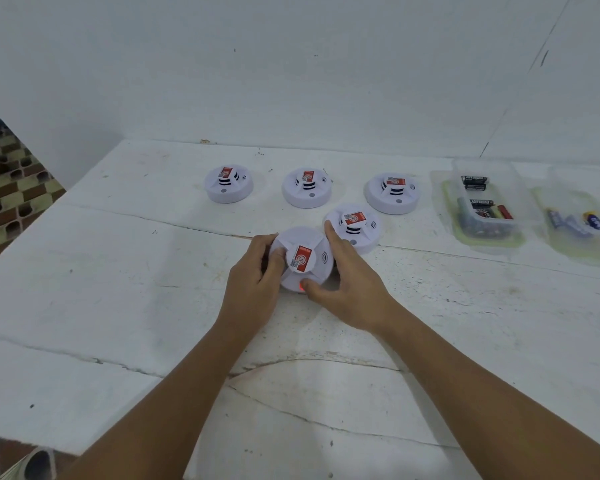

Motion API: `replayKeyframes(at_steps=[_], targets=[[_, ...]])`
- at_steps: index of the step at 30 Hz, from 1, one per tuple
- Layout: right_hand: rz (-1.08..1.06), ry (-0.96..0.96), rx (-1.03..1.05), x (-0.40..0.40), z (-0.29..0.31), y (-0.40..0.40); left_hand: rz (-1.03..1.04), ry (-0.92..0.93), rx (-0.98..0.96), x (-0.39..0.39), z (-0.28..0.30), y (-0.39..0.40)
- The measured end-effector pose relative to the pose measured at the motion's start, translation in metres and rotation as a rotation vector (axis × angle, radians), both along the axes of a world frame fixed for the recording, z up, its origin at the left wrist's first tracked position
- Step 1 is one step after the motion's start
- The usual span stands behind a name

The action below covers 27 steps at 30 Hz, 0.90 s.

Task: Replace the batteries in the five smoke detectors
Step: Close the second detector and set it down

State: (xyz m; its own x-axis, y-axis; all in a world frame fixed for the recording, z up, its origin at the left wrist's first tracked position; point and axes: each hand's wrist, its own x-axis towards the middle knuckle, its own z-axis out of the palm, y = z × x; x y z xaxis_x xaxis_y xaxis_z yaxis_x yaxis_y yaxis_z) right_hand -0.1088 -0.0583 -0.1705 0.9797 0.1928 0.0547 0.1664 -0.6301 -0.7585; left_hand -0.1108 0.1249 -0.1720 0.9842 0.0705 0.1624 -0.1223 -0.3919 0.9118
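Note:
Several white round smoke detectors with red labels lie on the white table [118,306]. The nearest detector [309,258] sits between both hands, with a red light glowing at its front edge under my right thumb. My left hand [253,282] grips its left side, fingers curled over the rim. My right hand [347,282] grips its right side, thumb at the front, index finger along the far edge. Another detector [355,225] touches it at the back right. Three more stand in a row behind: left [228,184], middle [306,187], right [391,192].
A clear plastic tray [482,233] at the right holds several batteries, some in black packs. A second clear tray [582,244] further right holds a few blue batteries. A white wall stands close behind the table. The table's left edge drops to a patterned floor [11,188].

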Motion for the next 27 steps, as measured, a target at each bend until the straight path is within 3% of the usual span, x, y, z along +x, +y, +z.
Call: replayKeyframes(at_steps=[27], targets=[[-0.006,0.023,0.018,-0.0017,0.0053,0.0002,-0.003,-0.002,0.04,-0.0018,0.0027,-0.0012]])
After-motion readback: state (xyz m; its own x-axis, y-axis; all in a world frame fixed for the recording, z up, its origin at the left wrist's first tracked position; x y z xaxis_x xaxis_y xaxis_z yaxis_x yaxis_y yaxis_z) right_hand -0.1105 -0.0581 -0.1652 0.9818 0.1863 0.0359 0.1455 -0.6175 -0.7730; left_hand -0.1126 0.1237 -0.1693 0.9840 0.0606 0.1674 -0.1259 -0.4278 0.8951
